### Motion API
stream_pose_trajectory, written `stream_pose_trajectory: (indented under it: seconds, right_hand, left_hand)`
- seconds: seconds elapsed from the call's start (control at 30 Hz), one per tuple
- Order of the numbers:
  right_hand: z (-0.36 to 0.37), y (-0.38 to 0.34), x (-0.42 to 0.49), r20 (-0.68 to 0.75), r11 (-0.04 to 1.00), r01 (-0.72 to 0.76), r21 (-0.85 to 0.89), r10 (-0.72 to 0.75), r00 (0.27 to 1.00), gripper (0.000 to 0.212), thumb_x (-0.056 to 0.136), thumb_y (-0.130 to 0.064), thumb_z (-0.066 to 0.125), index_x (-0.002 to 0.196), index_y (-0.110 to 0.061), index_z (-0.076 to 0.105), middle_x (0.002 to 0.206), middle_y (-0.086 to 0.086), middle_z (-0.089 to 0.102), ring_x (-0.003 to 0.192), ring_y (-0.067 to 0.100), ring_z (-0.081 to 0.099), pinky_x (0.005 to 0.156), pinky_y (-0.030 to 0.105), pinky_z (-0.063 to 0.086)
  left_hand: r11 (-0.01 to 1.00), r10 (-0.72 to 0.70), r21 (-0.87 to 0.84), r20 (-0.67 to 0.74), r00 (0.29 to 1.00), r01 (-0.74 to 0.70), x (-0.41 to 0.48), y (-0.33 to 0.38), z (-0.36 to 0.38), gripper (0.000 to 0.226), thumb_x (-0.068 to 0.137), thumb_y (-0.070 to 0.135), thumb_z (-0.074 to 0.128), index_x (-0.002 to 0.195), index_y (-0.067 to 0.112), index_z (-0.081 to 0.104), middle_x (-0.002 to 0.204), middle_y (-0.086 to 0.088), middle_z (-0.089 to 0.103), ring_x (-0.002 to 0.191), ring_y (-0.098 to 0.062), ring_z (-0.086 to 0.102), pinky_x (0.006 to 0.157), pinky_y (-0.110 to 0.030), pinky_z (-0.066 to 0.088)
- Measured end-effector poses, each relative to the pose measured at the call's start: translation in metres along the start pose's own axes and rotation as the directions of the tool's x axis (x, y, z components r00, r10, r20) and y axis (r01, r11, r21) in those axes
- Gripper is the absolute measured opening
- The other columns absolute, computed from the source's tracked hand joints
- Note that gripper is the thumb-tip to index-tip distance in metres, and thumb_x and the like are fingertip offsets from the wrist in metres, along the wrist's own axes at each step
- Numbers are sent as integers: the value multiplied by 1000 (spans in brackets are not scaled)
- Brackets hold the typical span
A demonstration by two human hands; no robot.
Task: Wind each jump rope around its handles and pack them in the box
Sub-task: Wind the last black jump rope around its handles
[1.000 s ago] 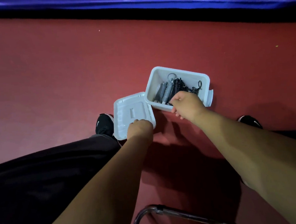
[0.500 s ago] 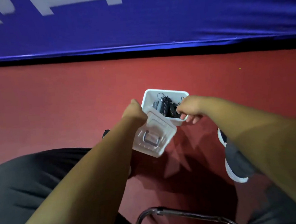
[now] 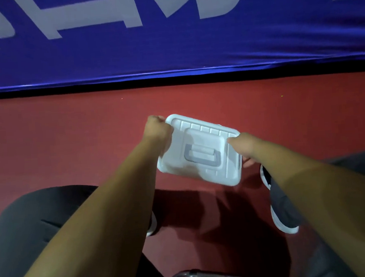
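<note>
Two grips: your left hand (image 3: 158,132) curls round the lid (image 3: 199,141) at its far-left corner, right hand (image 3: 243,148) clasps its right edge. If unlatched, it could slip off.

One white box (image 3: 203,177), one grey handle (image 3: 200,158), two hands (image 3: 158,134) (image 3: 243,148), two shoes (image 3: 152,226) (image 3: 284,222), one blue banner (image 3: 171,48).

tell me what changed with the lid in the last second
The left hand lifted the lid off the floor and set it over the box, now hidden beneath. The right hand still grips the box's right end.
</note>
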State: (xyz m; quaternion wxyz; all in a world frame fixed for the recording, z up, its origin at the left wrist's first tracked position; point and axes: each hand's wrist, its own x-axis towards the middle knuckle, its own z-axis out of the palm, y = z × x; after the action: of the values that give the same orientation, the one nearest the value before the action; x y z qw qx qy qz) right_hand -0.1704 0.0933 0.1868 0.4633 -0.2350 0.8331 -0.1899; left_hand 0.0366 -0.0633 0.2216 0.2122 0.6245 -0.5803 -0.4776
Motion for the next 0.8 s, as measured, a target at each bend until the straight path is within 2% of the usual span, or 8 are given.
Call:
stream_pose_trajectory:
  seconds: [0.1, 0.2, 0.27, 0.33, 0.4, 0.5, 0.63, 0.8]
  right_hand:
    - [-1, -5, 17, -92, 997, 27, 66, -21, 996, 28, 95, -13, 49, 118, -8, 66, 107, 18, 73, 95, 38, 73, 78, 55, 66]
    - [0, -6, 42, -169, 999, 30, -16, -32, 985, 30, 89, -10, 52, 113, -1, 67, 102, 23, 74, 88, 42, 75, 72, 47, 64]
    - [3, -2, 65, -195, 999, 26, -41, -33, 980, 36, 81, -17, 53, 113, -6, 65, 102, 20, 73, 90, 41, 74, 80, 48, 63]
    - [6, 1, 90, -222, 999, 23, -41, -31, 974, 34, 80, -21, 53, 112, -13, 61, 108, 17, 72, 96, 39, 72, 88, 49, 61]
    - [10, -2, 111, -244, 999, 32, -34, -40, 969, 29, 88, -17, 57, 117, -16, 61, 116, 15, 72, 104, 38, 71, 94, 46, 59]
    - [15, -10, 141, -259, 999, 15, -32, -23, 966, 38, 93, -12, 57, 131, -14, 61, 126, 15, 70, 114, 37, 68, 98, 43, 56]
    - [25, -12, 181, -240, 998, 5, -55, -18, 971, 38, 94, -12, 55, 130, -17, 62, 124, 13, 72, 111, 36, 69, 97, 42, 56]
    - [42, -6, 212, -215, 997, 3, -83, -20, 976, 35, 95, -13, 55, 128, -18, 62, 119, 10, 72, 108, 35, 69, 87, 36, 53]
  left_hand:
    - [999, 25, 28, -85, 996, -23, 19, -11, 3, 24, 86, 10, 68, 110, 12, 64, 98, -6, 72, 75, -18, 64, 57, -24, 46]
    - [999, 13, 40, -83, 996, -9, 40, -24, 10, 27, 90, 21, 69, 117, 24, 70, 100, 1, 75, 80, -18, 68, 69, -25, 54]
    - [998, -9, 55, 0, 1000, 9, 56, -33, 17, 45, 89, 16, 64, 131, 32, 69, 110, 3, 76, 94, -20, 73, 88, -31, 59]
    - [995, -47, 96, 71, 996, 40, 72, -44, 24, 69, 80, 4, 52, 139, 38, 64, 115, 3, 76, 102, -23, 73, 93, -35, 60]
    - [985, -52, 166, 74, 996, 39, 94, -57, 32, 81, 69, 6, 44, 140, 39, 62, 122, 0, 75, 111, -25, 72, 97, -39, 59]
    - [946, -20, 323, 29, 999, 10, 118, -66, 45, 61, 77, 6, 52, 134, 19, 66, 122, -9, 74, 115, -33, 68, 95, -38, 55]
    - [919, 9, 394, 21, 1000, -17, 153, -85, 60, 42, 87, 7, 56, 121, 23, 75, 101, 0, 75, 100, -27, 70, 78, -25, 43]
    - [890, 9, 455, 4, 1000, -10, 184, -111, 79, 41, 94, 10, 55, 130, 24, 69, 116, -9, 73, 109, -32, 67, 90, -31, 50]
